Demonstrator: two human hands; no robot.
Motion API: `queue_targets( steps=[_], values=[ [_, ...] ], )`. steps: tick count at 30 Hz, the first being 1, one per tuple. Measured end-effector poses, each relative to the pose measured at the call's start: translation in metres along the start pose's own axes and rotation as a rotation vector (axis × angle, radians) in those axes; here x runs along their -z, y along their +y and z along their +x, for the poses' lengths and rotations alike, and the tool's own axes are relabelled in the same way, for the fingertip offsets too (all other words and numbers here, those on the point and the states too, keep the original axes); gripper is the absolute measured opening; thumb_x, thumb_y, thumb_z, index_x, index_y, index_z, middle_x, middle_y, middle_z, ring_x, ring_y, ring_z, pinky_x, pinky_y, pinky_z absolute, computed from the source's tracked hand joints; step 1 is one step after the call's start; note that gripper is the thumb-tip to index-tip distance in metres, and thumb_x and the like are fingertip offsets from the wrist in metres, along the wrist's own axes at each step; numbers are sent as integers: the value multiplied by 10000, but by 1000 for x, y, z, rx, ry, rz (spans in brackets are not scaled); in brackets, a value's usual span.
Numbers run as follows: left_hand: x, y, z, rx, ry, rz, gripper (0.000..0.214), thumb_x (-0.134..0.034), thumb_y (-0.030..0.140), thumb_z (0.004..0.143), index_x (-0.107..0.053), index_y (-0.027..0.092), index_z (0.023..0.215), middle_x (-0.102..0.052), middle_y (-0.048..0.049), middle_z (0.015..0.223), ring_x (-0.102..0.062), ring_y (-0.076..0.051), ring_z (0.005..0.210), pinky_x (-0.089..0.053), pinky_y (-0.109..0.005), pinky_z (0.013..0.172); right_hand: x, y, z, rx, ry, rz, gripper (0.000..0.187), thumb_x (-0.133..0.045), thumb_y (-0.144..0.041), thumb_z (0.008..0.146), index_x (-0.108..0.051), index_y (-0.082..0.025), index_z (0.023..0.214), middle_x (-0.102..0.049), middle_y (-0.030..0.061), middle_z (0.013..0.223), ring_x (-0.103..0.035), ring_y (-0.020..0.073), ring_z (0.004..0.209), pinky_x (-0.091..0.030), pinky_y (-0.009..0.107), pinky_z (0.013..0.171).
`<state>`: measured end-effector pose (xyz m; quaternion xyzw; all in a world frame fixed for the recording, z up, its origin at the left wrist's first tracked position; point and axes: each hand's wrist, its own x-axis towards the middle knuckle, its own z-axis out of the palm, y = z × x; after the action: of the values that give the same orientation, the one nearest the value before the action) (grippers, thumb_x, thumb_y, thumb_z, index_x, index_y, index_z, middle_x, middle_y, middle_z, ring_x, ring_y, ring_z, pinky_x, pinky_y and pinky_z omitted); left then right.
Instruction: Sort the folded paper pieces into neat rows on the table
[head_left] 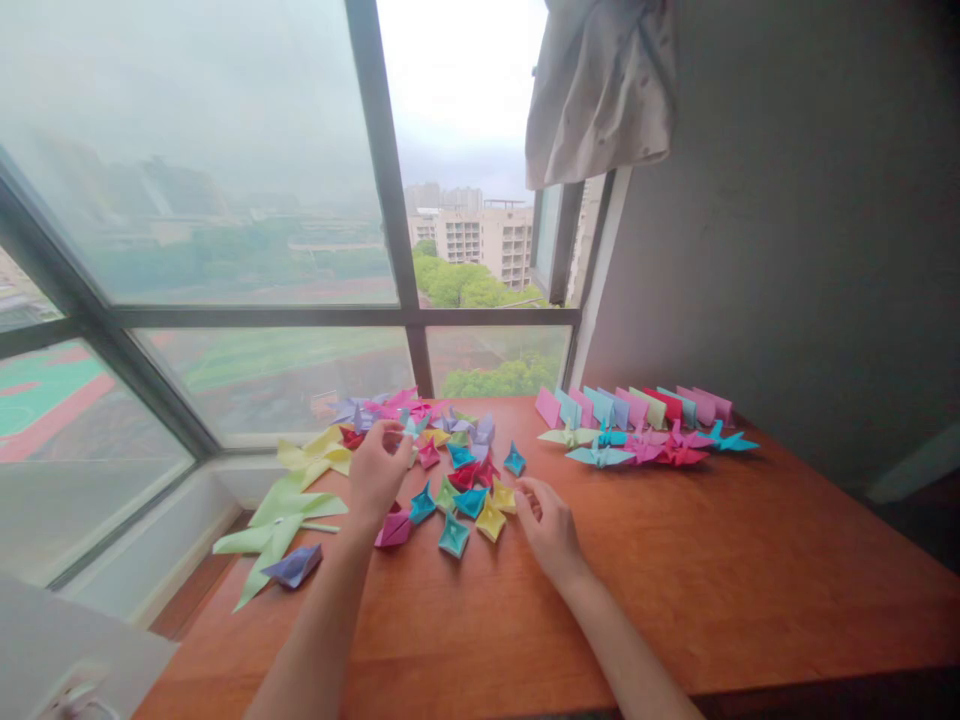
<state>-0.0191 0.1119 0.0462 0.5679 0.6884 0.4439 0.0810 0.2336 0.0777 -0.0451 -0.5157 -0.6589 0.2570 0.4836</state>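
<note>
My left hand [379, 465] is over the far left part of the paper pile, fingers pinched on a light blue origami piece [413, 424]. My right hand [549, 525] rests low at the right side of the pile, fingers loosely curled with a gap at the thumb. Its fingertips are beside a yellow origami piece [503, 496]; whether they touch is unclear. Between the hands lie several small folded pieces, among them a teal one [454, 536], another yellow one [490, 520] and a pink one [394, 527]. A blue piece [514, 459] stands slightly apart.
A green paper pinwheel [281, 525] and a purple paper boat [294, 567] lie at the left. On the right, paper cranes [645, 447] sit before a row of upright folded papers [634, 407]. The wooden table [712, 580] meets a window [262, 315] behind.
</note>
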Motion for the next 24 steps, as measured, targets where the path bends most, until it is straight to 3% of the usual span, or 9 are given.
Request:
queue_targets(
  steps=[6,9,12,15,19,24],
  values=[
    [-7,30,-58,-100,-38,-312,261,-551,437,869,-534,199,973,-662,-38,875,-672,-179,811,-531,-255,673,5,-10,-1,-72,7,125,383,-490,-477,904,-671,-173,1050,-689,100,1031,-640,199,859,-500,282,699],
    [-16,44,-93,-128,-152,-546,203,-615,374,856,-551,204,947,-637,-29,876,-642,-169,832,-516,-245,688,10,-13,0,-169,-11,304,407,-506,-527,887,-672,-178,1014,-699,82,965,-630,184,796,-478,265,645],
    [-24,53,-120,-157,-292,-596,150,-616,339,865,-577,201,910,-616,-14,822,-597,-139,723,-488,-228,640,17,-14,-1,-302,-38,578,473,-494,-592,875,-660,-161,975,-684,57,818,-591,151,661,-416,231,541],
    [-29,55,-135,-182,-434,-588,121,-606,319,873,-599,199,884,-616,-9,790,-576,-132,679,-463,-223,609,26,-15,-6,-369,-42,745,465,-576,-584,835,-646,-155,1002,-666,37,777,-560,130,618,-380,213,518],
    [-34,51,-145,-169,-547,-595,106,-606,298,872,-592,200,911,-624,-11,792,-592,-145,710,-456,-233,632,39,-21,-18,-399,-29,766,433,-700,-503,769,-617,-183,1048,-658,13,782,-573,133,645,-400,219,552],
    [-39,53,-154,-39,-637,-574,180,-604,329,875,-593,196,995,-618,-12,764,-559,-157,690,-419,-241,618,50,-31,-29,-391,-49,712,300,-686,-470,794,-619,-181,833,-635,-1,740,-569,134,668,-434,243,628]
  ],
)
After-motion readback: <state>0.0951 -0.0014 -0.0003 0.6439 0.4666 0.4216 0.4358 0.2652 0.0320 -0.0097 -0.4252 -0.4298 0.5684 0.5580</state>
